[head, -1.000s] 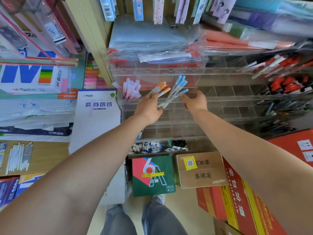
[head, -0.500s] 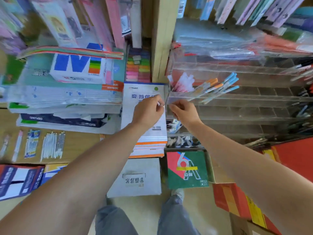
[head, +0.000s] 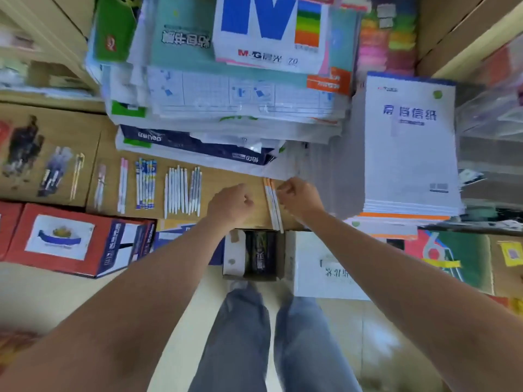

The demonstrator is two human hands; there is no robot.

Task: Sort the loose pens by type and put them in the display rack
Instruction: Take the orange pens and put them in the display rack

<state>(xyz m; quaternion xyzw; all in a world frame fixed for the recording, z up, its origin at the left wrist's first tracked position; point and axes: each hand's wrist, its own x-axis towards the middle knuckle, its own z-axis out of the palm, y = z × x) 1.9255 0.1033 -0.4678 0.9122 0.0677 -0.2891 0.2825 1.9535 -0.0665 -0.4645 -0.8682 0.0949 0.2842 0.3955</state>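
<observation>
Both bare arms are reaching forward and down over the wooden shelf (head: pixel 226 176), the forearms coming in from the bottom corners and closing toward each other. The left hand (head: pixel 230 206) is hanging over bare wood with its fingers curled into a loose fist, gripping nothing that shows. The right hand (head: pixel 301 200) is sitting just to its right, fingers tucked under as well, knuckles lying right against a small bundle of orange-tipped pens (head: pixel 273 205). Whether it is pinching them or only touching them, I cannot tell. Those pens are lying flat at the front of the shelf, between the two hands, their near ends poking over the edge. Further left, more loose pens are lying in sorted rows: white pens (head: pixel 182 193), blue-and-white pens (head: pixel 145 183), then pink pens (head: pixel 122 185). The clear display rack (head: pixel 492 114) is showing blurred at the far right edge, well apart from both hands, beyond a stack of writing pads (head: pixel 410 154).
</observation>
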